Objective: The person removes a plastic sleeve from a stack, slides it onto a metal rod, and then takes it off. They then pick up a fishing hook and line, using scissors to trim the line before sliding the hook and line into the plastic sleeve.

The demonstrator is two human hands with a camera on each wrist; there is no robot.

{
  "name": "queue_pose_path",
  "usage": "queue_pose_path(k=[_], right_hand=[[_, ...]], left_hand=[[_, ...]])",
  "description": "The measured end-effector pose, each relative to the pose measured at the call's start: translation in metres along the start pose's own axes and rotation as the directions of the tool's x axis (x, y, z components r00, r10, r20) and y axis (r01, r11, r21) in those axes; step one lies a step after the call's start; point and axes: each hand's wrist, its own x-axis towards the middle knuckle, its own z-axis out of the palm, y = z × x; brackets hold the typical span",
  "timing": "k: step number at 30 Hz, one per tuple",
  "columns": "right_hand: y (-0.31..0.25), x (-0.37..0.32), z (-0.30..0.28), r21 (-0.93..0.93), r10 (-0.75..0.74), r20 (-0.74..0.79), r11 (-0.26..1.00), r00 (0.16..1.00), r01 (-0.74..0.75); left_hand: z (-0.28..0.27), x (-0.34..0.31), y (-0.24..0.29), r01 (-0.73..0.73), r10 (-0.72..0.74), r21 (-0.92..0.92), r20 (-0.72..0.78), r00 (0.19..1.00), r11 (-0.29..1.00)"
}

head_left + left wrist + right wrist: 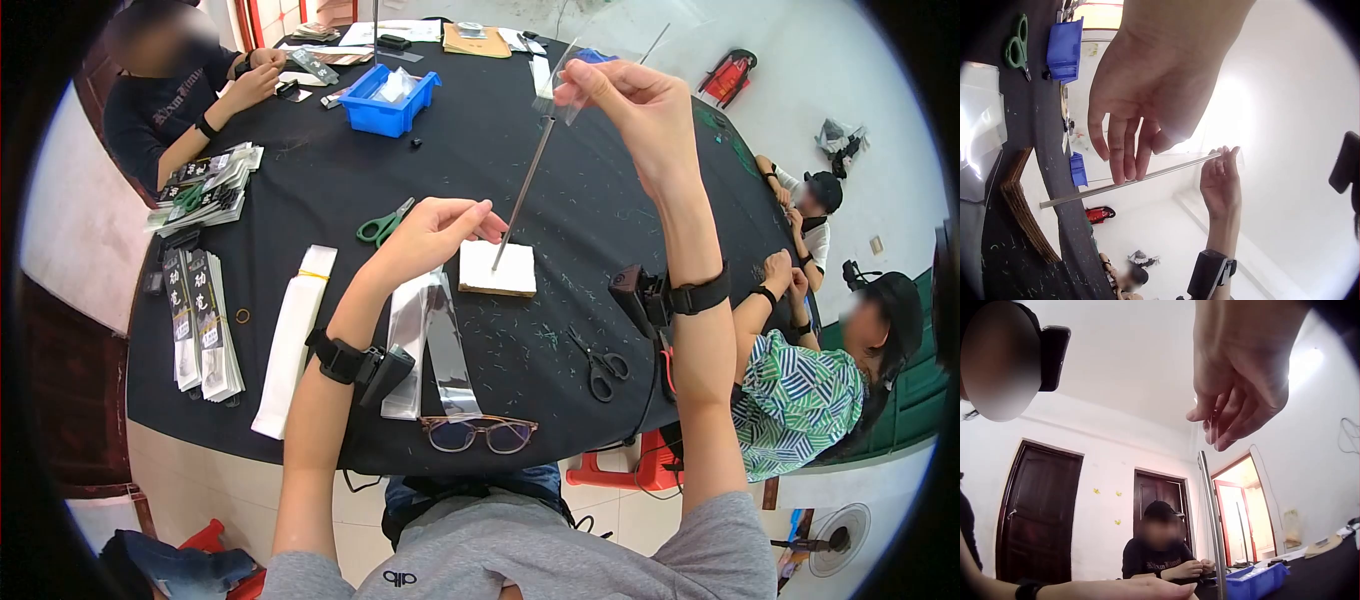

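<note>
A thin metal rod (pixel 527 190) stands slightly tilted on a white-topped block (pixel 497 268) with brown layered sides. Above the rod's top end, my right hand (pixel 645 115) pinches a piece of clear plastic film (pixel 546 100) between thumb and fingers. My left hand (pixel 425 238) is beside the lower rod, its fingers loosely extended. In the left wrist view, the fingertips (pixel 1127 175) of that hand are right at the rod (pixel 1166 170). Clear plastic sleeves (pixel 452 350) lie on the black cloth just left of the block.
Green-handled scissors (pixel 378 230), a banded white strip stack (pixel 290 345) and printed packets (pixel 205 310) lie leftward. Eyeglasses (pixel 480 434) sit at the near edge, black scissors (pixel 603 372) to the right. A blue bin (pixel 385 112) stands farther back. Other people sit around the table.
</note>
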Motion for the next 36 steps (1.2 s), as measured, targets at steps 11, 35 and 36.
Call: queue_pose_path(k=[11,35,36], right_hand=[[0.02,-0.021,0.009,0.057,0.067,0.134,0.996,0.989,-0.075],[0.057,-0.076,0.045,-0.02,0.327,0.277,0.942,0.904,-0.335],[0.056,-0.077,0.045,-0.036,0.319,0.276,0.946,0.907,-0.322]], left_hand=[[0.0,-0.001,-0.001,0.005,-0.004,-0.046,0.033,0.999,0.999],[0.004,-0.014,0.0,0.101,-0.167,-0.244,-0.266,0.949,0.965],[0.005,-0.015,0.004,0.105,-0.169,-0.24,-0.267,0.949,0.965]])
